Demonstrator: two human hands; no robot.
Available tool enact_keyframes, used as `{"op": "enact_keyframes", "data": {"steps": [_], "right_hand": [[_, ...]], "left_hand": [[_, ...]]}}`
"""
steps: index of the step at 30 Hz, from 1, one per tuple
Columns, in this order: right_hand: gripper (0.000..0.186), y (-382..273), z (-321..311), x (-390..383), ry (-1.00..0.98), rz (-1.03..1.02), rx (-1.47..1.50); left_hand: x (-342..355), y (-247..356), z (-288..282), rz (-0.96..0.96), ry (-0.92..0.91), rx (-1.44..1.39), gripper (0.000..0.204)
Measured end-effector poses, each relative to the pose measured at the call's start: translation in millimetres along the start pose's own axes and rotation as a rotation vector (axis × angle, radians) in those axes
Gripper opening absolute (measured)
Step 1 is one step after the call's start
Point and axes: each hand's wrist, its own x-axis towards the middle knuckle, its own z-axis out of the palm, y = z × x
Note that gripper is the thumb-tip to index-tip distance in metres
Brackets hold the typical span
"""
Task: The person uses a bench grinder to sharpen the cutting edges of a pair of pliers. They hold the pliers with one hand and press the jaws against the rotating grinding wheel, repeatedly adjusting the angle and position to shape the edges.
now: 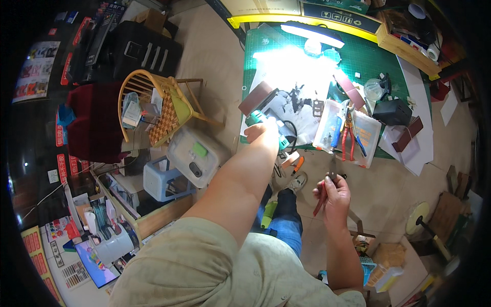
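Note:
My left hand [260, 132] is wrapped round a teal-green tool [254, 117] at the near left edge of the worktable; parts of the tool show on both sides of the fingers. A black cord loops beside it. In my right hand [335, 194], held off the table's near edge, is a pair of red-handled pliers [320, 200], its head partly hidden by the fingers. Ahead of the left hand, black scraps [300, 97] lie on white paper [286, 77]. Between the hands, several pliers with red and blue handles [349, 134] rest on a clear plastic box [369, 137].
A bright lamp [313, 35] shines over the green cutting mat [258, 38]. Brown sanding pieces [254, 98], a black box [393, 112] and a clear jar [373, 89] lie about. An orange-handled tool [298, 164] is below the edge; a wooden chair [169, 105] stands left.

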Motion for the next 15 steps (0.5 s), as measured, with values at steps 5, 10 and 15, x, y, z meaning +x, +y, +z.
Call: {"op": "enact_keyframes", "data": {"steps": [5, 10, 15], "right_hand": [[0.016, -13, 44, 24, -0.072, -0.006, -0.090], [0.015, -13, 91, 60, -0.138, -0.013, -0.191], [0.017, 15, 137, 101, -0.174, 0.016, -0.176]], "left_hand": [[1, -1, 2, 0.016, -0.042, 0.024, 0.083], [28, -17, 7, 0.146, -0.184, -0.003, 0.101], [81, -46, -12, 0.420, -0.734, -0.412, 0.070]]}}
